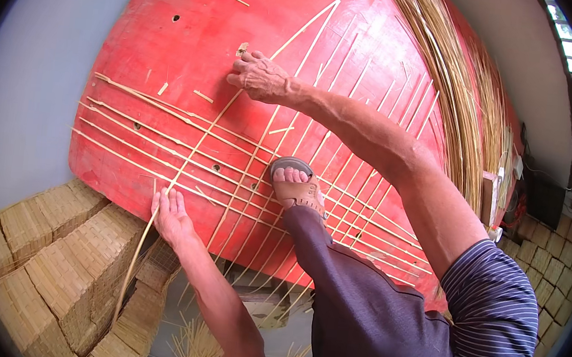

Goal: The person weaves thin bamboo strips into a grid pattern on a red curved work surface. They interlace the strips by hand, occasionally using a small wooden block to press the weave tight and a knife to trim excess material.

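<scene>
Pale flat strips, apparently bamboo, cross in an open grid on a large red board (pixel 206 5). My right hand (pixel 261 78) is curled over one long slanting bamboo strip (pixel 201 139), which shows again beyond my knuckles; its fingertips are partly hidden. At the board's near left edge, my left hand (pixel 173 217), palm up, has the same strip between thumb and fingers. The strip's near end bends down past the edge. My sandalled foot (pixel 299 188) presses on the grid's middle, covering some crossings.
A long bundle of thin strips (pixel 442 63) lies along the board's far right side. Stacked blocks of woven-looking slats (pixel 78 262) stand below at left, and more stacks (pixel 545 272) at right. Loose strip scraps (pixel 197 345) lie on the floor. A grey wall (pixel 40 86) borders the left.
</scene>
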`<state>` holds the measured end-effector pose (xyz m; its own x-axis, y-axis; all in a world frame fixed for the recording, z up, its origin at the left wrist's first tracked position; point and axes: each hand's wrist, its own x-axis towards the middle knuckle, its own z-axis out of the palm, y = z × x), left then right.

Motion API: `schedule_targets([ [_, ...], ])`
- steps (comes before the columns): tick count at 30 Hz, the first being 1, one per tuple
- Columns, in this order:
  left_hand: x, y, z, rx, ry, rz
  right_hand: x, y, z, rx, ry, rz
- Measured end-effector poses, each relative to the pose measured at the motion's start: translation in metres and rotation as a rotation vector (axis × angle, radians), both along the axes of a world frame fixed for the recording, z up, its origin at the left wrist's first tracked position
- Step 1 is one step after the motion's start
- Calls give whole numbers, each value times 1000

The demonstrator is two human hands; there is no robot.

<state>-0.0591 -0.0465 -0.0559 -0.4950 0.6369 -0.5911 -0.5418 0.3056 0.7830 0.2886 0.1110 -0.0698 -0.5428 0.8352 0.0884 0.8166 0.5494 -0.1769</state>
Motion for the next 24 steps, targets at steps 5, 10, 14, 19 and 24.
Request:
schedule_targets([
  [5, -17, -19, -13, -47, -69, -18, 9, -13, -6, 52, 63, -88],
  [10, -19, -29, -13, -90, 6, -35, 15, -19, -5, 77, 53, -148],
  [14, -22, -37, -17, -88, 37, -35, 10, -20, -2, 8, 6, -164],
  [19, -22, -40, -27, -95, 51, -33, 12, -23, -5, 34, 40, -174],
  [24, -30, -41, -36, -62, 27, -19, 9, -23, -7, 9, 60, -179],
])
